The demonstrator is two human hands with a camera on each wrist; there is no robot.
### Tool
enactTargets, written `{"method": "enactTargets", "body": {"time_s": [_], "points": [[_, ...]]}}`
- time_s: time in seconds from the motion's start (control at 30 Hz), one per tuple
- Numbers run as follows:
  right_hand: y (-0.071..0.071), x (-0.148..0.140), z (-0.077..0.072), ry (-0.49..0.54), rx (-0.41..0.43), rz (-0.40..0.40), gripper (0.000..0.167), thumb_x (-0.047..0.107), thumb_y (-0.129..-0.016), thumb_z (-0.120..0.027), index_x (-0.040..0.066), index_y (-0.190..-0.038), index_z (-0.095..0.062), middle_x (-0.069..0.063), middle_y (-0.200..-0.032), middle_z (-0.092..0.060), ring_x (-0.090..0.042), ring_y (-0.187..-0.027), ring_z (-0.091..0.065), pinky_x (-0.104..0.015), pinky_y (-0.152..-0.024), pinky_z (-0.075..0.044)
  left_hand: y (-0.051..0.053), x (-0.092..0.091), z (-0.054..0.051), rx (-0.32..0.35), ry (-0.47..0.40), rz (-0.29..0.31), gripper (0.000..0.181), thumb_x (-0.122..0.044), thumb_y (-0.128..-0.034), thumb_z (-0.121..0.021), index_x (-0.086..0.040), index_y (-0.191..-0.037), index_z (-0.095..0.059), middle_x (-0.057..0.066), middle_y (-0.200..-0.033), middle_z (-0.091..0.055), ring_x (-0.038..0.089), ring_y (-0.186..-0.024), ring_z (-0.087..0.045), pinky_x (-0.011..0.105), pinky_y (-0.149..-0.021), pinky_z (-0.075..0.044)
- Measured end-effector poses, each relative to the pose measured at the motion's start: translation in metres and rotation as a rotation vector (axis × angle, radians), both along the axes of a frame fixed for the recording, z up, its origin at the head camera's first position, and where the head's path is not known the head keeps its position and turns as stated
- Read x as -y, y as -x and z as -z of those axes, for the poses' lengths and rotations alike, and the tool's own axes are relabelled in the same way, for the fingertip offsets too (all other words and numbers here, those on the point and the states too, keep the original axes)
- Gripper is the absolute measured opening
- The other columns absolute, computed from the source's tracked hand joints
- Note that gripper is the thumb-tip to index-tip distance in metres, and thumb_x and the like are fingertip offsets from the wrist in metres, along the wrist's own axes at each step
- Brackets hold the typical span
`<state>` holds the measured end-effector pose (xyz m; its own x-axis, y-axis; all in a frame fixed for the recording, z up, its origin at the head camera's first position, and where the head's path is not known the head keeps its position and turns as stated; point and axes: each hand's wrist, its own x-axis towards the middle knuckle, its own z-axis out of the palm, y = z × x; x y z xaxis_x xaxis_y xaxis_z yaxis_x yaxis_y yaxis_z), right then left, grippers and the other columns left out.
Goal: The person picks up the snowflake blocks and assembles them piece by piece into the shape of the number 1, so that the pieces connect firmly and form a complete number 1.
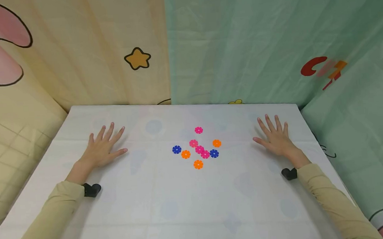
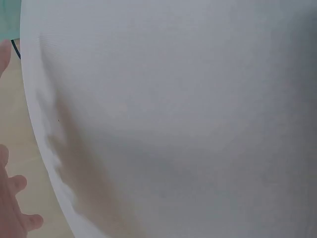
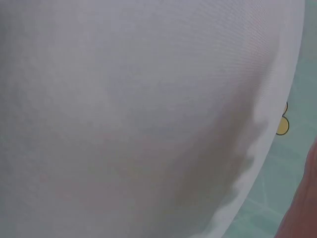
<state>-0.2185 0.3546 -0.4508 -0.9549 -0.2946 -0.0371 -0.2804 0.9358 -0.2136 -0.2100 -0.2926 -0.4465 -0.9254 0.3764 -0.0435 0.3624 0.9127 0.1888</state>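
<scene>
my left hand point(image 1: 102, 151) and right hand point(image 1: 276, 137) spread wide, empty, at frame left and right; notched discs point(image 1: 199, 149) mid-frame on the surface point(image 1: 201, 201), best pinched singly by the rim, i'd judge.

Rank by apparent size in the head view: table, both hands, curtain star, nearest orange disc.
1. Table
2. Left hand and right hand, too alike to rank
3. Curtain star
4. Nearest orange disc

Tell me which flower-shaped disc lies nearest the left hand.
The leftmost blue disc; the rest, including the second blue one, lie farther from the left hand.
</scene>
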Motion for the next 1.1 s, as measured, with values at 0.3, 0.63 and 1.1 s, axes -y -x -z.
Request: {"method": "enactTargets", "body": {"time_s": [0.3,0.63,1.1], "points": [[0.007,0.008,-0.005,0.023,-0.034,-0.030,0.085,0.055,-0.105,-0.050,0.004,-0.164,-0.017,-0.028,-0.167,-0.011,-0.055,-0.150,-0.004,-0.077,-0.111,0.003,0.002,-0.013,-0.004,-0.105,-0.041,0.028,0.071,-0.043,-0.1030,-0.060,-0.007,-0.159,-0.035,0.034,-0.159,-0.030,0.055,-0.140,-0.034,0.070,-0.106,-0.028],[0.006,0.026,-0.006,0.067,-0.173,-0.119,0.060,0.025,-0.104,-0.062,-0.005,-0.152,-0.041,-0.034,-0.149,-0.042,-0.057,-0.132,-0.040,-0.072,-0.104,-0.030,0.002,-0.044,0.001,-0.137,-0.141,0.005,0.059,-0.032,-0.1037,-0.063,-0.005,-0.153,-0.045,0.030,-0.146,-0.050,0.052,-0.128,-0.049,0.068,-0.099,-0.039],[0.003,0.064,-0.007,0.219,-0.190,-0.056,0.044,0.012,-0.100,-0.068,-0.004,-0.140,-0.057,-0.029,-0.134,-0.059,-0.050,-0.118,-0.055,-0.063,-0.093,-0.045,0.008,-0.091,0.003,-0.188,-0.267,-0.004,0.038,-0.023,-0.0998,-0.068,-0.003,-0.133,-0.067,0.023,-0.124,-0.069,0.045,-0.114,-0.063,0.060,-0.090,-0.050]]}}
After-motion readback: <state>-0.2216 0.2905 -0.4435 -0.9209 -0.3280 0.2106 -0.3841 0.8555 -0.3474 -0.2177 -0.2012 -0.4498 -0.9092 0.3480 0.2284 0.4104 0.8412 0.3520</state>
